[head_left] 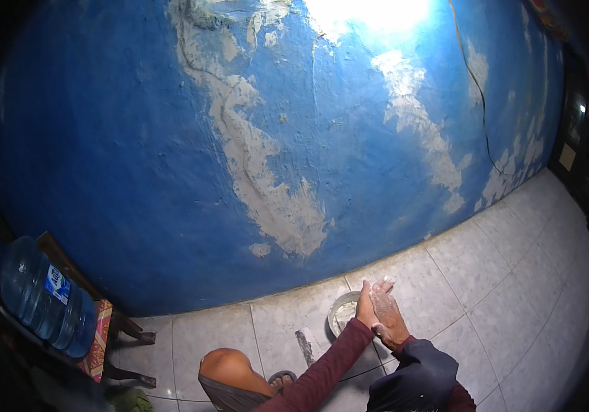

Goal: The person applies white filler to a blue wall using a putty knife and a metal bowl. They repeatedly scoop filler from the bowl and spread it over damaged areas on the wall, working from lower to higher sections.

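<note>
My left hand (366, 310) and my right hand (389, 317) are pressed against each other, palm to palm, with their fingers stretched out. White paste or powder smears the fingers and the back of the right hand. Neither hand shows anything held between them. Just left of the hands, partly behind them, a round grey bowl (331, 321) rests on the tiled floor with whitish material inside. Nearer to me lies a flat, white-smeared strip-like tool (306, 347), its kind unclear and its near end close to my left sleeve.
A blue wall (143, 172) with peeled grey patches rises ahead. At left, a large blue water bottle (47, 295) lies on a wooden chair (126, 326) with a patterned seat. My bent knee (229, 367) and sandalled foot (282, 379) are below. A cable (476, 82) hangs at right.
</note>
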